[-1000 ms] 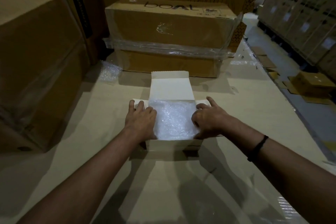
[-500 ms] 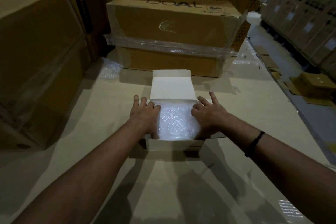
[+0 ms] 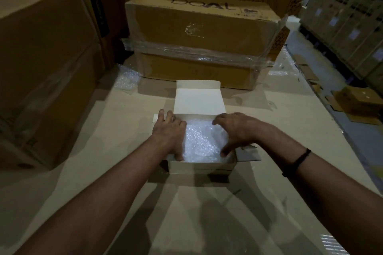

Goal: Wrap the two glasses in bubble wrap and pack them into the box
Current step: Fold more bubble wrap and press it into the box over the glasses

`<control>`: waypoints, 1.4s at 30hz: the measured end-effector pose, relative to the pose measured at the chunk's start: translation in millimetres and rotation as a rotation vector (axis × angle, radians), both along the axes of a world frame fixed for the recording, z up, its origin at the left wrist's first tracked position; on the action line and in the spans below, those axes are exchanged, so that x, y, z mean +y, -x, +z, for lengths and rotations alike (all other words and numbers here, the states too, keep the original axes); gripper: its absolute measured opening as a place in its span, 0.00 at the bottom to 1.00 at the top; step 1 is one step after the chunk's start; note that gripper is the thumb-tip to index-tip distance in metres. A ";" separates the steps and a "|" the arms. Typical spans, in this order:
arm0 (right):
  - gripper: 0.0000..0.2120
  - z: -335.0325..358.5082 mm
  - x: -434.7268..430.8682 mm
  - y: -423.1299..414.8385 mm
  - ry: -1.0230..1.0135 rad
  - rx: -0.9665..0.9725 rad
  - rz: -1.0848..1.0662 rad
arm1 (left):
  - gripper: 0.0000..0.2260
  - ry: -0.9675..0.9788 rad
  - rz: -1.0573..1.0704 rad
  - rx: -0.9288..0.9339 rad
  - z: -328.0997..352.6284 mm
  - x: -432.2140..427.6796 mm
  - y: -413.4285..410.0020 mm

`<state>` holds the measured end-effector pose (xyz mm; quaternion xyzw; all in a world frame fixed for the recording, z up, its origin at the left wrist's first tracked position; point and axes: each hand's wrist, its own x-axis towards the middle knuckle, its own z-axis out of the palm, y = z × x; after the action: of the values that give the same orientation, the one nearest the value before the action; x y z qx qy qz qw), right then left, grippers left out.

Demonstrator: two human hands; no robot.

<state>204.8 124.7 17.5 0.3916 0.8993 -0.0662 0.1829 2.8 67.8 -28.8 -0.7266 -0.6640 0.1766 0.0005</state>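
Observation:
A small white box (image 3: pixel 200 165) stands open on the cardboard surface, its lid flap (image 3: pixel 199 99) standing up at the far side. Bubble wrap (image 3: pixel 204 143) fills the inside; the glasses themselves are hidden under it. My left hand (image 3: pixel 169 132) lies flat over the box's left side flap, thumb reaching down inside the left wall. My right hand (image 3: pixel 235 130) arches over the right side with spread fingers, fingertips near the far rim and thumb on the wrap. The right side flap (image 3: pixel 247 152) sticks out beneath my wrist.
A large taped carton (image 3: pixel 199 35) stands just behind the box. Big cartons (image 3: pixel 41 64) wall off the left. A loose scrap of bubble wrap (image 3: pixel 126 75) lies at the back left. The surface drops off at the right to a floor with small boxes (image 3: pixel 358 99).
Both hands have slid a little farther into the box along its sides. My right fingers have spread and lifted off the flap, which now shows beneath the wrist.

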 end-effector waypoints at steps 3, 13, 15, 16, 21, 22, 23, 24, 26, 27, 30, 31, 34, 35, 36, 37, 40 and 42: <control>0.57 -14.8 10.4 14.0 0.129 -0.010 -0.016 | 0.48 0.023 0.005 0.006 3.2 2.2 -3.0; 0.34 -6.7 20.6 13.9 0.222 0.192 -0.011 | 0.58 0.176 0.063 -0.299 17.0 -0.4 19.8; 0.23 -6.0 11.8 14.4 0.107 0.349 0.059 | 0.55 0.149 0.064 -0.404 23.8 -1.8 25.1; 0.22 -9.3 6.8 16.8 0.071 0.370 0.088 | 0.53 0.126 0.057 -0.420 25.6 -2.3 26.2; 0.32 -41.2 3.6 30.9 0.035 0.310 -0.015 | 0.51 0.084 0.014 -0.193 12.2 -7.5 16.0; 0.33 -44.7 4.1 32.1 0.039 0.324 -0.037 | 0.50 0.056 0.000 -0.134 6.8 -8.8 13.3; 0.33 -47.1 3.6 33.6 0.038 0.336 -0.049 | 0.50 0.032 -0.003 -0.097 2.3 -9.6 11.0; 0.33 -49.0 2.5 35.0 0.036 0.341 -0.059 | 0.51 0.017 0.001 -0.078 -0.5 -10.1 9.1; 0.32 -49.5 1.2 37.9 0.036 0.329 -0.075 | 0.51 0.007 0.011 -0.061 -2.7 -9.2 7.0; 0.31 -47.6 0.9 38.2 0.033 0.320 -0.074 | 0.51 0.005 0.014 -0.059 -2.6 -8.8 6.6; 0.29 -38.1 -2.0 27.8 -0.011 0.394 0.010 | 0.51 -0.005 0.016 -0.064 -4.1 -9.0 8.2; 0.28 -33.9 -4.6 20.4 -0.022 0.422 0.052 | 0.51 -0.005 0.018 -0.072 -5.4 -9.5 8.7; 0.24 -26.8 -15.5 -3.0 -0.083 0.306 0.158 | 0.51 -0.005 0.021 -0.083 -7.9 -9.6 8.7; 0.24 -27.5 -18.3 -7.5 -0.099 0.239 0.193 | 0.51 -0.002 0.021 -0.084 -8.4 -8.4 8.1; 0.24 -29.4 -19.6 -8.5 -0.107 0.182 0.232 | 0.52 0.001 0.021 -0.080 -8.6 -7.3 7.6; 0.24 -31.9 -20.0 -7.3 -0.105 0.137 0.262 | 0.52 0.004 0.021 -0.073 -8.7 -6.4 6.7; 0.24 -39.7 -19.1 2.8 -0.095 0.087 0.284 | 0.51 0.005 0.027 -0.057 -9.0 -6.3 5.9; 0.24 -42.6 -18.7 6.1 -0.078 0.094 0.273 | 0.51 0.000 0.032 -0.056 -9.4 -7.3 6.6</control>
<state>198.7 106.0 -25.1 0.2688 0.9538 -0.0237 0.1324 -3.8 60.5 -38.2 -0.7205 -0.6753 0.1562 -0.0212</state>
